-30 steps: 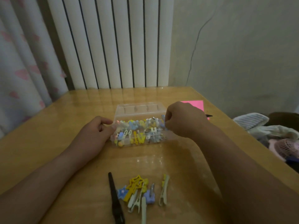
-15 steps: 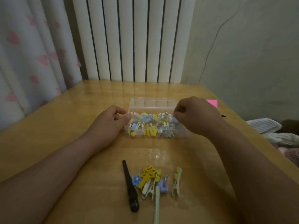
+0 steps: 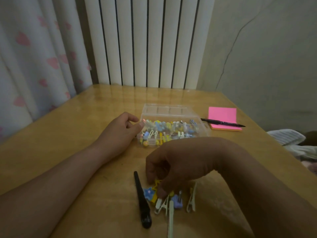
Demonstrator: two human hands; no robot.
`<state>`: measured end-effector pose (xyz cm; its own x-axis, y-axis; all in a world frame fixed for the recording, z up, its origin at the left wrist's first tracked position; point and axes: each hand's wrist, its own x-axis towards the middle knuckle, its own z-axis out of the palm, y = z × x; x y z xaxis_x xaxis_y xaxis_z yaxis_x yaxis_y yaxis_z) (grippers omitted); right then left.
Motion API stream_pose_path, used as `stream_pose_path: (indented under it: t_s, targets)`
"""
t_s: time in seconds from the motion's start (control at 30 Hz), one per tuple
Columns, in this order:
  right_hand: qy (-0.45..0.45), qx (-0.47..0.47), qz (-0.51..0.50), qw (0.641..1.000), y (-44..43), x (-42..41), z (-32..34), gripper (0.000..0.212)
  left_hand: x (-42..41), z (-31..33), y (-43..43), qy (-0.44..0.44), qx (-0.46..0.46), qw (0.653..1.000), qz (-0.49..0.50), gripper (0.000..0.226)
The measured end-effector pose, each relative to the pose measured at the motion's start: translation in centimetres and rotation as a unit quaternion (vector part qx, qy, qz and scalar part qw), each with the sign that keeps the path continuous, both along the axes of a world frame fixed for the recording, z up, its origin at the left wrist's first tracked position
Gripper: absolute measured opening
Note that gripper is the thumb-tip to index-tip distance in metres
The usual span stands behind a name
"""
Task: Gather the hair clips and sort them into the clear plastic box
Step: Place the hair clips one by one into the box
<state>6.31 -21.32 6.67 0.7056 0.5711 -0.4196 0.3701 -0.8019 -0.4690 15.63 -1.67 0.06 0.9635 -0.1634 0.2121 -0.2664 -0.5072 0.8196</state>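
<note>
My left hand [image 3: 122, 130] is resting on the wooden table [image 3: 72, 134], fingers loosely curled and gripping nothing, its thumb tip touching the left end of the clear plastic box [image 3: 203, 128]. The box is sitting open near the middle of the table, its lid lying flat behind it, and it is holding a jumble of small yellow, blue and white clips. My right hand [image 3: 173, 165] is reaching down over the loose pile near me, thumb and forefinger pinching the yellow star clip [image 3: 156, 184]. Just beside that are lying a blue star clip [image 3: 148, 193], a lavender clip [image 3: 177, 201] and several pale green clips [image 3: 191, 200]. A long black clip [image 3: 142, 201] is lying to their left. To the right of the box, a black pen [image 3: 223, 123] is resting across a pink sticky-note pad [image 3: 223, 114].
</note>
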Motion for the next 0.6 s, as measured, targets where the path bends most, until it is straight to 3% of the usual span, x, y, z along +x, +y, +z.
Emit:
stream_pose_path:
  t_s: [0.47,0.6]
  targets:
    - [-0.045,-0.011,-0.010,0.999,-1.1,0.7,-0.4,0.024,0.1,-0.2,-0.1,0.002,-0.019,1.000,-0.006,0.021]
    - [-0.047,0.030,-0.017,0.998,-1.5,0.7,-0.1,0.012,0.1,-0.1,0.0,-0.004,-0.010,1.000,-0.006,0.024]
